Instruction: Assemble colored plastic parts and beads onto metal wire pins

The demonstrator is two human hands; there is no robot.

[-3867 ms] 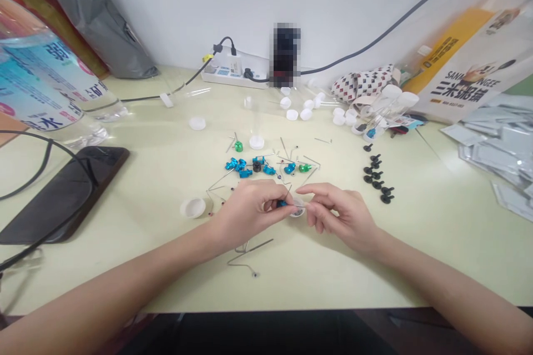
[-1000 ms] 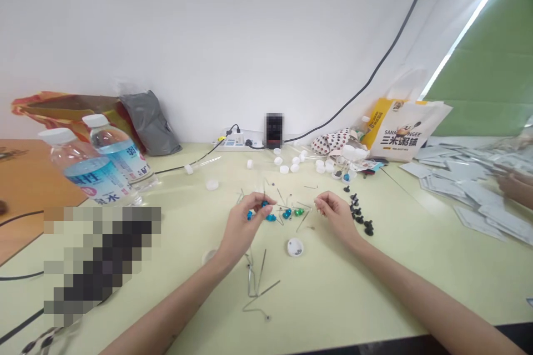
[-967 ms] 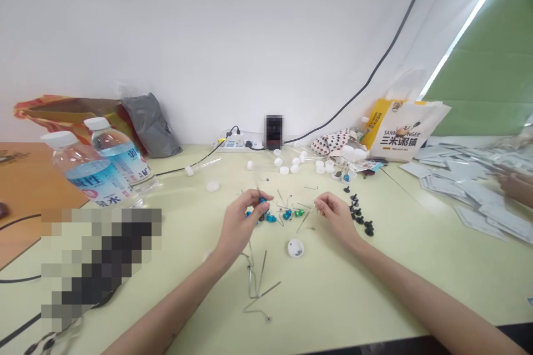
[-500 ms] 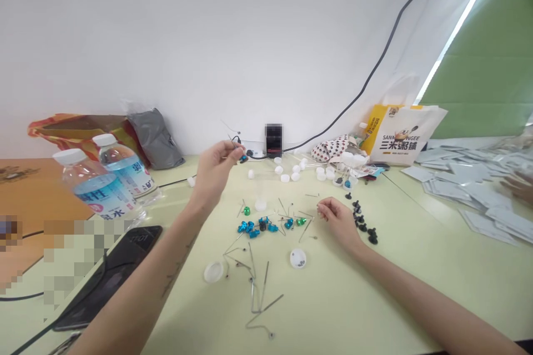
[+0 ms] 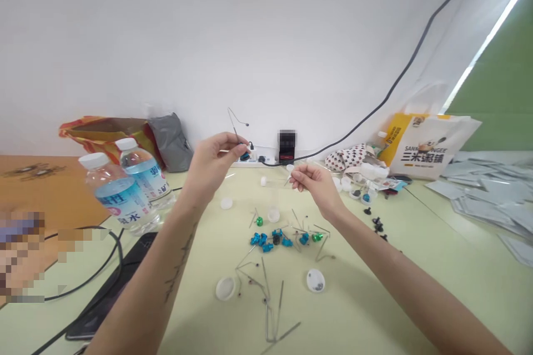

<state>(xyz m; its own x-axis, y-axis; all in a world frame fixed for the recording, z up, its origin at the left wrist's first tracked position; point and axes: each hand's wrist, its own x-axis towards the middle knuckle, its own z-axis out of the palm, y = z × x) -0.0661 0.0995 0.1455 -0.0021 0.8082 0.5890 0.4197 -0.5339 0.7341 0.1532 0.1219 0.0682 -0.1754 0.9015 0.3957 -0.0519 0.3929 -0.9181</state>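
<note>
My left hand point(image 5: 216, 158) is closed in a pinch, raised above the table. Out of its fingertips rises a thin bent metal wire point(image 5: 232, 119) with a small dark tip, and a small blue-and-black piece point(image 5: 245, 155) shows below the thumb. My right hand point(image 5: 312, 184) is also pinched, a short way to the right; a thin pale sliver pokes from its fingertips, too small to name. Below both hands lie several blue metal fittings point(image 5: 267, 247), a green fitting point(image 5: 259, 221) and bent metal wires point(image 5: 280, 302).
Two water bottles point(image 5: 120, 199) and a dark phone point(image 5: 112, 294) stand and lie at left. Round white caps point(image 5: 225, 288) and a white dish point(image 5: 315, 280) sit nearer me. Black fittings point(image 5: 378, 224), a paper bag point(image 5: 433, 147) and white sheets point(image 5: 478, 194) are at right.
My right hand has risen from the table and come closer to my left hand. The wire in my left hand stands more upright. The view has shifted a little.
</note>
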